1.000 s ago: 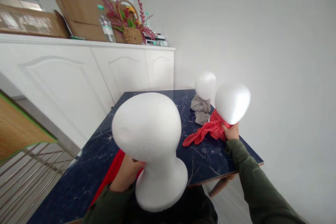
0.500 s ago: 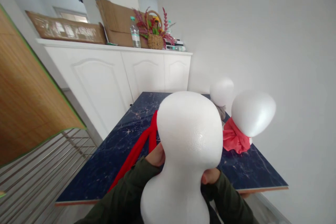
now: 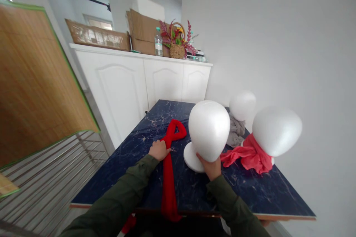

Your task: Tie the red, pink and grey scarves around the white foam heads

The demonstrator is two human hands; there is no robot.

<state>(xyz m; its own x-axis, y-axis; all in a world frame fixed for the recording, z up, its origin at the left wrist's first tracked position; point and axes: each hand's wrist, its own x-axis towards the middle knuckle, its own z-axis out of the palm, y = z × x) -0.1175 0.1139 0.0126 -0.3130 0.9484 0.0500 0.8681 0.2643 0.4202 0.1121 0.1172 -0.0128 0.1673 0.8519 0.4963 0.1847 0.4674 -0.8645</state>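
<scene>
A white foam head [image 3: 209, 131] stands on the dark blue marble table [image 3: 139, 177], near its middle. My right hand [image 3: 210, 166] grips it at the neck, just above its round base. My left hand [image 3: 158, 149] is closed on a long red scarf [image 3: 168, 170] that lies along the table and hangs over the front edge. To the right a second foam head [image 3: 276, 130] wears a pinkish-red scarf [image 3: 247, 156]. Behind it a third foam head [image 3: 242, 105] has a grey scarf [image 3: 236, 135] round its neck.
A white sideboard [image 3: 133, 81] stands behind the table with cardboard boxes, a water bottle [image 3: 158, 43] and a flower basket [image 3: 178, 44] on top. A bamboo panel [image 3: 36, 85] and a metal rack [image 3: 52, 177] are at the left. A white wall is at the right.
The near foam head has gone from close in front of me down onto the table. My left hand has moved to the red scarf, which now lies flat on the table.
</scene>
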